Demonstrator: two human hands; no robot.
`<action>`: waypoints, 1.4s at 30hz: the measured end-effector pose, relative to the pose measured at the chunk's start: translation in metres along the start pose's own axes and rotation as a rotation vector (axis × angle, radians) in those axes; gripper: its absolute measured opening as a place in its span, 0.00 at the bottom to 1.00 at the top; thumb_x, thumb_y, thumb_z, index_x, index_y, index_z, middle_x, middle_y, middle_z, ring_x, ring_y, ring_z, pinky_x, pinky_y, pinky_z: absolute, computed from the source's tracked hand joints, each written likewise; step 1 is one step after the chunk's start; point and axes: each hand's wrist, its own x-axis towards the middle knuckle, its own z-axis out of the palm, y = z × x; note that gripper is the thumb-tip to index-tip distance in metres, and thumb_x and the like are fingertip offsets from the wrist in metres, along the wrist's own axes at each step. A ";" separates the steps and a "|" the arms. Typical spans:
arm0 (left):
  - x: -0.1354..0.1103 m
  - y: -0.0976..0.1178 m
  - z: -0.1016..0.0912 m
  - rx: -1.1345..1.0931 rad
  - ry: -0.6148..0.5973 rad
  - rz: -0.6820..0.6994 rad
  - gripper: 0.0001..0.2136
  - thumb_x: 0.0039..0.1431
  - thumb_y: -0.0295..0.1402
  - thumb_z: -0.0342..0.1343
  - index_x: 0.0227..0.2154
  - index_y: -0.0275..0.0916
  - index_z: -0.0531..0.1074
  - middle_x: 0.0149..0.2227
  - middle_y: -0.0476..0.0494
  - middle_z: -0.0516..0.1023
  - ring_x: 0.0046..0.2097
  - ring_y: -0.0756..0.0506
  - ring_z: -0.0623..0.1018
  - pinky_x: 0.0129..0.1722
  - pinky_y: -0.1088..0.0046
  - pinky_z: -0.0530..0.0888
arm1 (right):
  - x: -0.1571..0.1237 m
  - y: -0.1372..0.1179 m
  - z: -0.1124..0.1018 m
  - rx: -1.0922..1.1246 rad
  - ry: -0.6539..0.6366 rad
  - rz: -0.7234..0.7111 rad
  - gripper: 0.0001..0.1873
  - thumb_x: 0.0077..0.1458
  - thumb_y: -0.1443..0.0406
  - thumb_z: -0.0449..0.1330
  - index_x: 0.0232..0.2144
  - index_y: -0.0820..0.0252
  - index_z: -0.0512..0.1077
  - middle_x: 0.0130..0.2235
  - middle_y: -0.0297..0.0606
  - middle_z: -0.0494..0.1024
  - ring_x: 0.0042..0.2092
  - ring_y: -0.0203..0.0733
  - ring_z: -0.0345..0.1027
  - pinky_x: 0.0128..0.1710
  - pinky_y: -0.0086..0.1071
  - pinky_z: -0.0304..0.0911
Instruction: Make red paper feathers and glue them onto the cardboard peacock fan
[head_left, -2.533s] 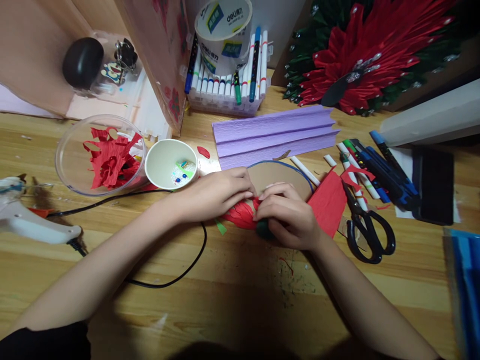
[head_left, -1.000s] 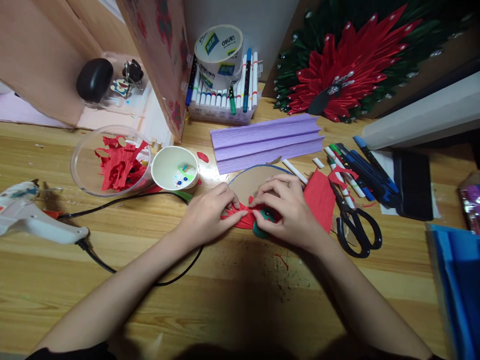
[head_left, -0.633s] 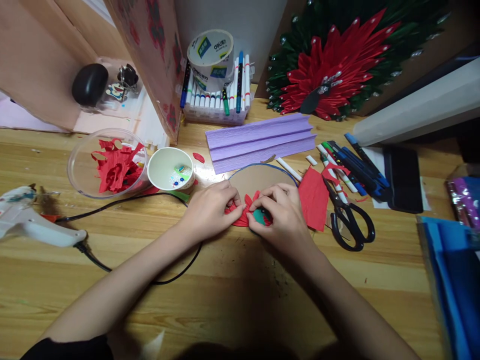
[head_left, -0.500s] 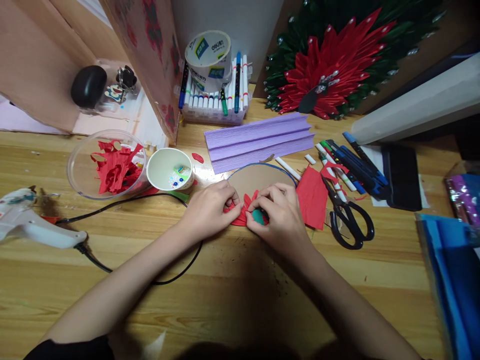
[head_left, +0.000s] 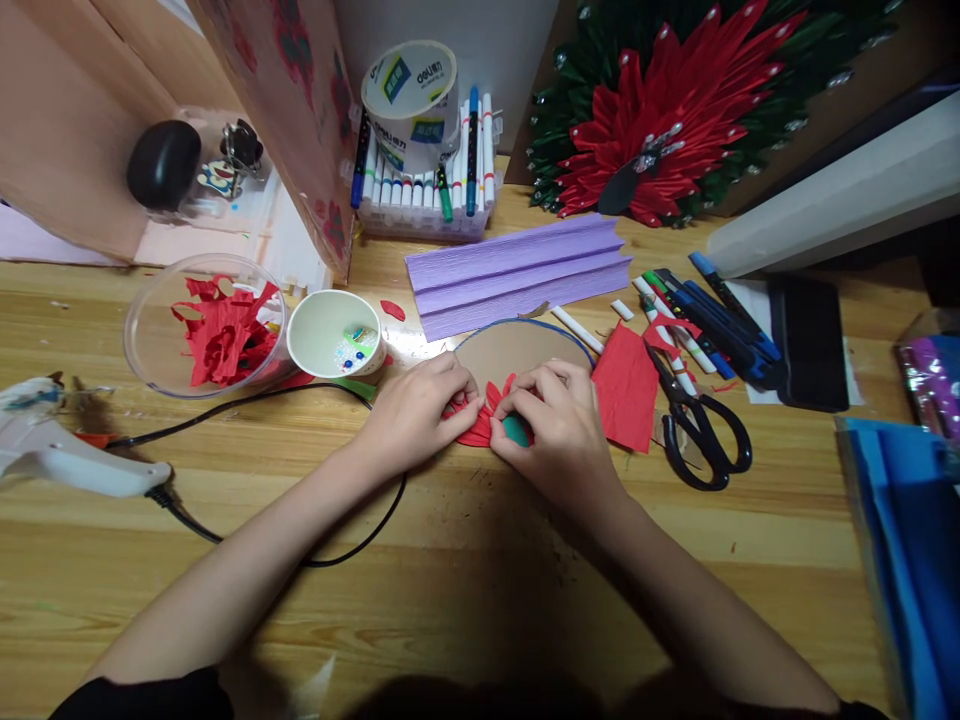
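My left hand (head_left: pixel 416 408) and my right hand (head_left: pixel 559 428) meet at the near edge of a brown cardboard disc (head_left: pixel 517 350) with a blue rim. Both pinch folded red crepe paper petals (head_left: pixel 477 424) lying on the disc. A dark green round piece (head_left: pixel 515 431) shows under my right thumb. A loose red paper sheet (head_left: pixel 630 386) lies just right of my right hand. Most of the petals are hidden by my fingers.
Black scissors (head_left: pixel 701 430) and several markers (head_left: pixel 705 320) lie to the right. Folded purple crepe paper (head_left: pixel 517 272) lies behind the disc. A paper cup (head_left: pixel 334 335), a clear bowl of red scraps (head_left: pixel 202 325) and a glue gun (head_left: pixel 67 465) with its black cord are on the left.
My hands have drawn closer together on the red petals. The view has shifted slightly; the objects on the table stay where they were.
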 end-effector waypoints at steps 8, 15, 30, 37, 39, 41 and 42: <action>0.003 0.004 -0.002 -0.001 -0.019 0.005 0.09 0.56 0.38 0.53 0.30 0.38 0.71 0.32 0.47 0.72 0.34 0.48 0.71 0.30 0.74 0.64 | -0.001 -0.002 0.000 -0.043 0.048 -0.022 0.03 0.48 0.70 0.61 0.23 0.61 0.71 0.30 0.41 0.72 0.41 0.48 0.59 0.45 0.42 0.61; 0.004 0.003 0.000 -0.020 -0.050 -0.026 0.07 0.57 0.34 0.51 0.29 0.37 0.72 0.31 0.47 0.72 0.34 0.47 0.71 0.32 0.72 0.65 | 0.001 -0.001 0.003 -0.019 0.057 -0.024 0.04 0.48 0.70 0.61 0.23 0.61 0.71 0.29 0.40 0.72 0.41 0.46 0.59 0.49 0.43 0.60; 0.000 -0.002 -0.009 -0.038 0.037 0.009 0.08 0.58 0.36 0.52 0.36 0.37 0.71 0.37 0.44 0.71 0.40 0.45 0.71 0.41 0.68 0.68 | 0.000 0.004 -0.013 0.080 -0.001 0.072 0.01 0.50 0.67 0.60 0.27 0.57 0.72 0.32 0.39 0.73 0.42 0.46 0.61 0.48 0.43 0.58; -0.028 0.014 -0.010 0.029 0.090 -0.144 0.15 0.63 0.39 0.45 0.47 0.35 0.64 0.47 0.36 0.67 0.51 0.41 0.67 0.53 0.58 0.65 | -0.042 0.042 -0.052 0.293 -0.149 0.556 0.08 0.55 0.60 0.55 0.32 0.58 0.70 0.27 0.35 0.73 0.26 0.37 0.66 0.25 0.29 0.60; -0.037 0.016 -0.006 -0.018 0.124 -0.210 0.15 0.63 0.37 0.45 0.49 0.34 0.62 0.49 0.35 0.66 0.53 0.41 0.67 0.54 0.57 0.64 | -0.056 0.046 -0.057 0.247 -0.226 0.641 0.10 0.54 0.59 0.54 0.27 0.58 0.69 0.25 0.35 0.75 0.25 0.38 0.68 0.24 0.30 0.59; -0.043 0.015 -0.002 -0.093 0.167 -0.246 0.14 0.62 0.34 0.44 0.49 0.34 0.62 0.50 0.34 0.67 0.54 0.41 0.67 0.56 0.57 0.63 | -0.064 0.045 -0.057 0.207 -0.230 0.685 0.13 0.54 0.57 0.53 0.23 0.57 0.67 0.23 0.36 0.75 0.24 0.40 0.68 0.24 0.31 0.58; -0.044 0.014 0.001 -0.133 0.196 -0.261 0.14 0.62 0.33 0.43 0.48 0.35 0.63 0.50 0.34 0.67 0.55 0.41 0.66 0.57 0.56 0.62 | -0.066 0.043 -0.055 0.202 -0.208 0.698 0.13 0.54 0.57 0.53 0.23 0.57 0.67 0.23 0.37 0.76 0.24 0.41 0.69 0.24 0.31 0.58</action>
